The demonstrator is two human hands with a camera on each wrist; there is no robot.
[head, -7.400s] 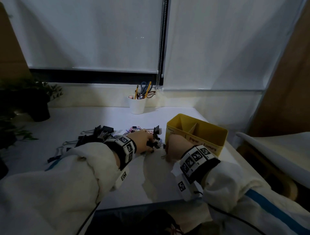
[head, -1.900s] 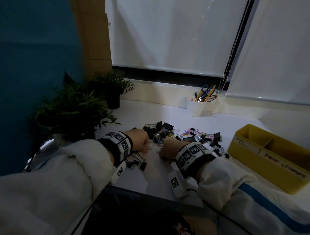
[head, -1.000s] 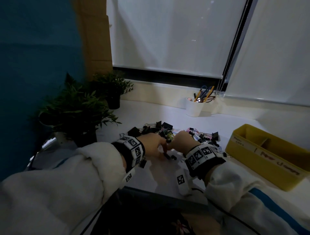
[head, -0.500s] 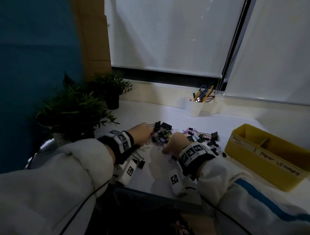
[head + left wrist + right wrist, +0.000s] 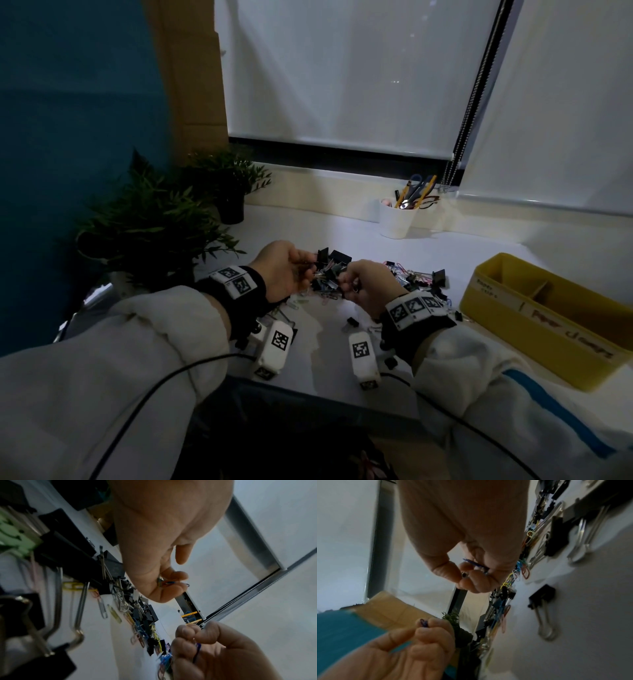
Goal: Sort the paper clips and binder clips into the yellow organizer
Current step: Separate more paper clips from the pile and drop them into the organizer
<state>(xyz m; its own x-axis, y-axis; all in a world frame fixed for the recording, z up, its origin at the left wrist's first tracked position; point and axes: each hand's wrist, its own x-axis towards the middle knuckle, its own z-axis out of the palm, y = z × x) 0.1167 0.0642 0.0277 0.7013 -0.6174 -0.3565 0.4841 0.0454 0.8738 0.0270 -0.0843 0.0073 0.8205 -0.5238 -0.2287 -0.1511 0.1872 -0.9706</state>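
A mixed pile of black binder clips and coloured paper clips [image 5: 407,275] lies on the white table. Both hands hover just above its left part, fingertips facing each other. My left hand [image 5: 308,270] pinches a few small paper clips [image 5: 167,582] between thumb and fingers. In my right hand [image 5: 346,287], a blue paper clip [image 5: 475,563] is held the same way. To the right stands the yellow organizer [image 5: 507,318], its compartments divided and its front labelled, apart from both hands. A loose black binder clip [image 5: 542,597] lies on the table under my right hand.
A white cup of pens and scissors [image 5: 397,219] stands at the back by the window. Two potted plants [image 5: 147,226] crowd the table's left side. Large binder clips [image 5: 56,555] lie near my left wrist. The table's front edge is close to my body.
Both hands were down on the pile half a second ago. They have now lifted slightly and turned toward each other, each pinching paper clips.
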